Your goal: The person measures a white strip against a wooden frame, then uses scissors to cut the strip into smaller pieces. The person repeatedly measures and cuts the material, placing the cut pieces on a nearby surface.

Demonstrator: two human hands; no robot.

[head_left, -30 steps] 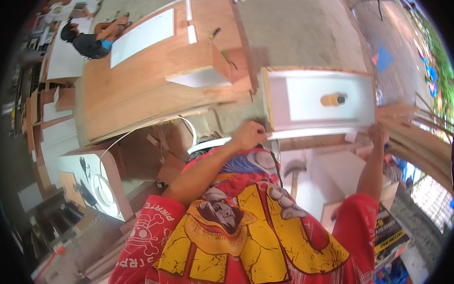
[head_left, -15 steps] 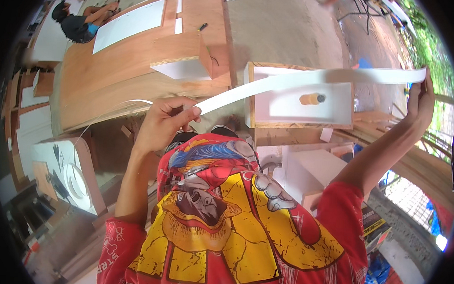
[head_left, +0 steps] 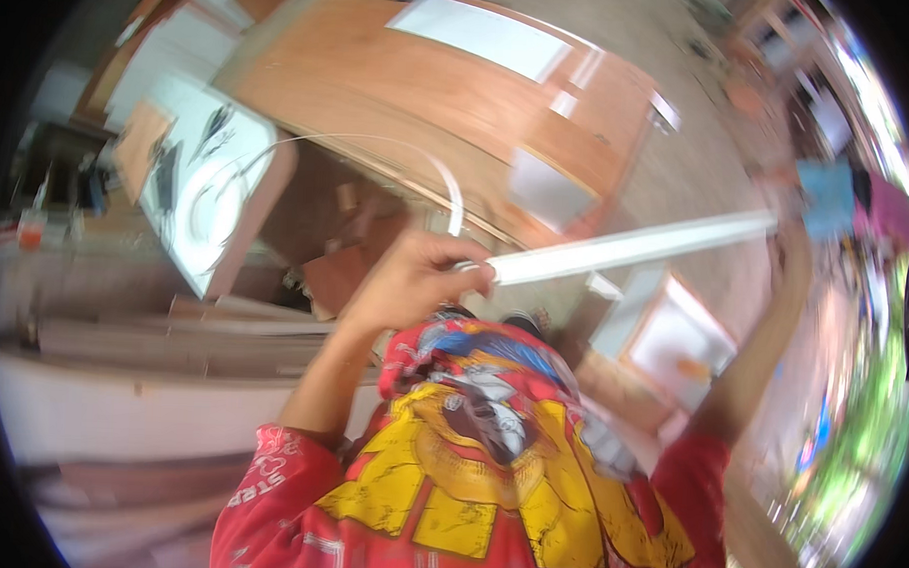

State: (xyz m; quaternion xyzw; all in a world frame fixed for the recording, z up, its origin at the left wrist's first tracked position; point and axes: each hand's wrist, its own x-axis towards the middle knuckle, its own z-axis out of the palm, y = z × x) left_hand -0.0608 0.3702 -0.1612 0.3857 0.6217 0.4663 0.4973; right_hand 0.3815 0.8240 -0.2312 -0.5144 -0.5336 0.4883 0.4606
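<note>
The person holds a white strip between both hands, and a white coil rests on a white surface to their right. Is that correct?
One side is wrong: the white coil rests on a white surface to the person's left, as the head view shows. The white strip is held between left hand and right hand.

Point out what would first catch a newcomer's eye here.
The white strip held between the left hand and right hand across the middle stands out first. Below it, a red shirt with bold yellow print fills the lower middle. At left, a white coil lies on a white surface.
</note>
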